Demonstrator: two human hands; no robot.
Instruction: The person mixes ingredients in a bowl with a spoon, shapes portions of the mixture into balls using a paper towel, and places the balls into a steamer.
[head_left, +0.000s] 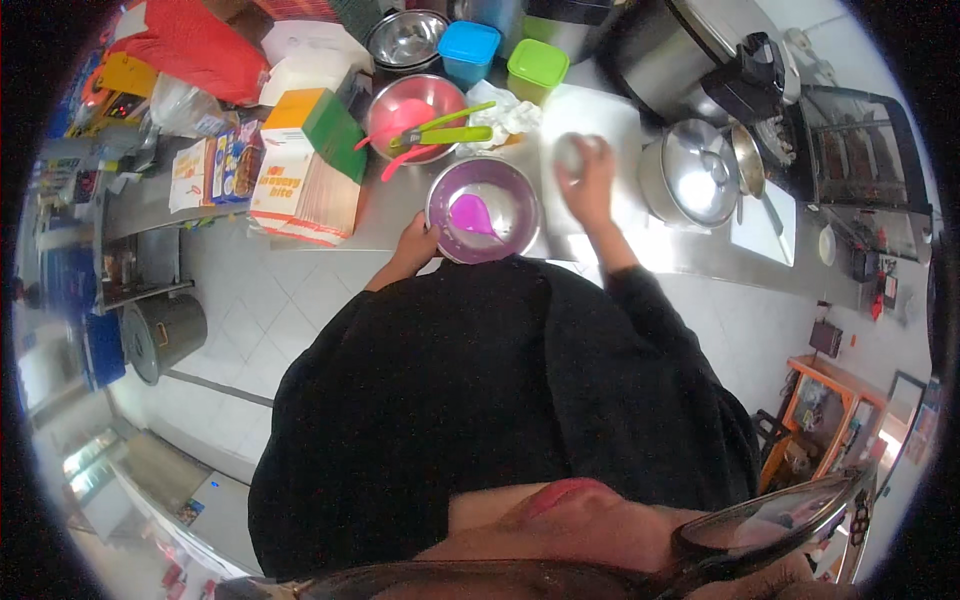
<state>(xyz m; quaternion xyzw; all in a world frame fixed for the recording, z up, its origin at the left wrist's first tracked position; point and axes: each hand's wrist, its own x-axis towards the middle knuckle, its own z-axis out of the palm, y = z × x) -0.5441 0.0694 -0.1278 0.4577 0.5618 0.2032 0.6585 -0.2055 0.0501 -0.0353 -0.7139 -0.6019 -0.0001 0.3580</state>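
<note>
At the front edge of the counter, my left hand (415, 241) grips the left side of a metal bowl (531, 229). A magenta spoon or scoop (471, 213) rests in it, and its inner wall shows a purple tint. To the right, my right hand (586, 184) is blurred over a white board or sheet (559, 135). Its fingers are around a small pale, rounded thing (573, 159) that is too blurred to name. Behind the near bowl stands a second metal bowl (373, 112), holding pink utensils and green-handled tongs (455, 134).
Paper food boxes (304, 184) stand at the left. Blue-lidded (469, 42) and green-lidded (538, 63) containers and crumpled white paper (504, 112) are at the back. A lidded metal pot (694, 172) stands right, beside a white board with a knife (772, 214).
</note>
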